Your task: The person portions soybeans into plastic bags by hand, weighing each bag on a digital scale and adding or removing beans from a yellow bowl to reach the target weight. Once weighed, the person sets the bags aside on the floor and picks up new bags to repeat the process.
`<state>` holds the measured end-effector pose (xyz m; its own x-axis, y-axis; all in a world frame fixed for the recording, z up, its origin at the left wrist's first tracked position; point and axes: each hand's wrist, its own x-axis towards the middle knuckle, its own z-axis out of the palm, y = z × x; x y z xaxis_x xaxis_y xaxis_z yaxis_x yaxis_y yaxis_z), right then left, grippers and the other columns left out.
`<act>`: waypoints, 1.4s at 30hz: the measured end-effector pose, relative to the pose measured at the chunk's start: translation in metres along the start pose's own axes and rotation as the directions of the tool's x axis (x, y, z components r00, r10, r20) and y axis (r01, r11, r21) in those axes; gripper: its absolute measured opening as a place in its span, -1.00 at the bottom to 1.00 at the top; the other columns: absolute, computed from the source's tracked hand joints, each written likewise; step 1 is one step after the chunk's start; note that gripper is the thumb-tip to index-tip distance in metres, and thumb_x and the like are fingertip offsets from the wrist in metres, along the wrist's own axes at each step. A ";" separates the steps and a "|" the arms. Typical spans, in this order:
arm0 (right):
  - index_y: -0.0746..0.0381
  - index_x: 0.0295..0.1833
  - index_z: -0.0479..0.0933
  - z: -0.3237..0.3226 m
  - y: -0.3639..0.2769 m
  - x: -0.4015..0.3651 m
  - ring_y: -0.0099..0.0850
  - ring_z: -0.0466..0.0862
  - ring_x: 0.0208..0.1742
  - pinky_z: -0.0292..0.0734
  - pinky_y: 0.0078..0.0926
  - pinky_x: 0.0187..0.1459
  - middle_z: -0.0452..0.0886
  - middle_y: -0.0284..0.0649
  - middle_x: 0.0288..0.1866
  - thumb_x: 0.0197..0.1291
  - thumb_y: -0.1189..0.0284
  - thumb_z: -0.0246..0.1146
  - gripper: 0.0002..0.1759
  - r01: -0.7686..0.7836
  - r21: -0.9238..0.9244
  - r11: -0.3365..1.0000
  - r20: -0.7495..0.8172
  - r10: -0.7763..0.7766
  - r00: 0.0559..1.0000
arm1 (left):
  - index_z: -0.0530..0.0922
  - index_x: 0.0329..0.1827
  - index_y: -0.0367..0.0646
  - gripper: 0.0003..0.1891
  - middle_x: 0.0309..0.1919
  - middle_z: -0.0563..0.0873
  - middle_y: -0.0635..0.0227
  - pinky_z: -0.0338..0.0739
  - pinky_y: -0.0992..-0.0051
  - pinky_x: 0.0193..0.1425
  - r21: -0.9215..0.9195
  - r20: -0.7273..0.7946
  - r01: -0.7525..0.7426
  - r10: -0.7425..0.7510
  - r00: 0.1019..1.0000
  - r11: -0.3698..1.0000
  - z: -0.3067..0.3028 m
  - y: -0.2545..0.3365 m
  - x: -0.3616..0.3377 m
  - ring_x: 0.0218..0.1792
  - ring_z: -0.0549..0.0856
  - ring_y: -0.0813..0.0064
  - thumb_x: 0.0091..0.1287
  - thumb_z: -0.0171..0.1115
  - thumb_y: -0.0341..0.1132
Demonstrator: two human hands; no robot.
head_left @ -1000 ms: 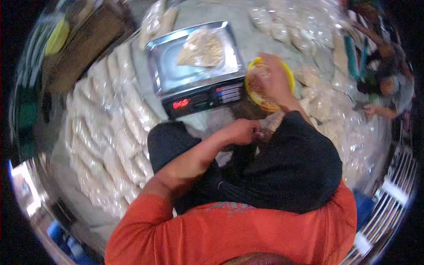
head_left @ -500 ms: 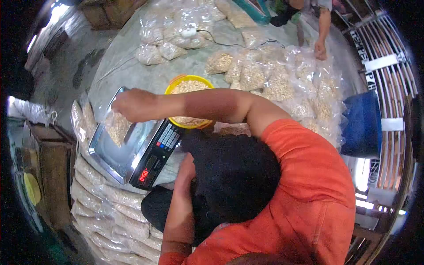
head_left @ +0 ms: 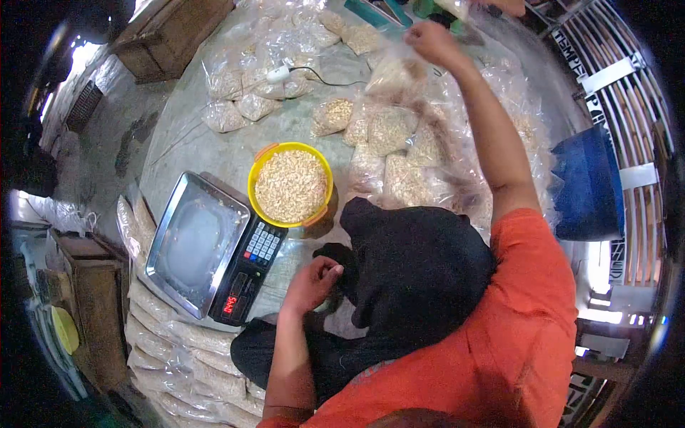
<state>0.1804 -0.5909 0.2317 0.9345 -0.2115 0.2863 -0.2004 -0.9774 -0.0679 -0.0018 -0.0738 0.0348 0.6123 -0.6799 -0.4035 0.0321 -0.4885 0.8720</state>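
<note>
My right hand (head_left: 432, 44) is stretched far forward, closed on the top of a clear plastic bag of pale split beans (head_left: 397, 77). That bag is motion-blurred and hangs over other filled bags (head_left: 391, 130). Near my bent knee, my left hand (head_left: 314, 283) has its fingers curled, and nothing shows in them. In front of it stands a digital scale (head_left: 262, 241) with lit red digits. The bare metal pan (head_left: 196, 246) of the scale has small bits on it. Beside the scale sits a yellow basin (head_left: 330, 187) filled with loose pale beans (head_left: 291, 184).
More filled bags (head_left: 239, 107) lie at the far left, with a white socket and cord (head_left: 278, 74). Long filled bags (head_left: 207, 357) are stacked at near left. A blue barrel (head_left: 589, 189) stands at right. Part of another person (head_left: 503, 6) shows at the top edge.
My right hand has lifted the bag off the scale pan and carried it forward and right to the other bags. My left hand has come into clearer view. The other person's forearm has left view.
</note>
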 end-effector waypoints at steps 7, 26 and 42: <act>0.18 -0.02 0.77 0.078 0.201 0.084 0.14 0.76 0.10 0.67 0.06 0.14 0.80 0.09 0.04 0.33 0.24 0.31 -0.71 -0.318 -0.294 0.901 -0.197 0.268 0.943 | 0.71 0.07 -0.12 -0.63 -0.35 0.73 0.26 0.59 0.31 -0.13 -0.020 0.010 0.098 -0.097 0.995 0.995 -0.008 -0.005 0.017 -0.29 0.71 0.38 0.54 0.36 0.01; 0.31 0.19 0.72 0.214 0.075 0.113 0.10 0.77 0.16 0.65 -0.04 0.25 0.79 0.12 0.12 0.43 0.28 0.26 -0.60 -0.062 -0.156 0.986 -0.386 -0.003 0.922 | 0.71 0.18 -0.13 -0.57 -0.11 0.82 0.17 0.64 0.24 0.07 -0.110 0.186 0.224 -0.201 0.962 0.968 -0.022 -0.017 0.069 -0.06 0.78 0.29 0.58 0.31 0.06; 0.29 -0.10 0.78 0.281 -0.222 0.224 0.12 0.78 -0.02 0.70 0.00 0.11 0.80 0.11 -0.09 0.29 0.03 0.41 -0.52 0.354 0.208 0.912 -0.083 -0.344 0.935 | 0.69 0.14 -0.16 -0.54 -0.11 0.80 0.13 0.63 0.21 0.08 -0.244 0.231 0.234 -0.178 0.956 0.941 -0.020 -0.059 0.059 -0.05 0.77 0.26 0.58 0.27 0.11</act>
<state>0.5168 -0.4198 0.0423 0.9184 0.1383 0.3708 0.2095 -0.9648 -0.1589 0.0482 -0.0739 -0.0349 0.3973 -0.6897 -0.6053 0.3661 -0.4857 0.7937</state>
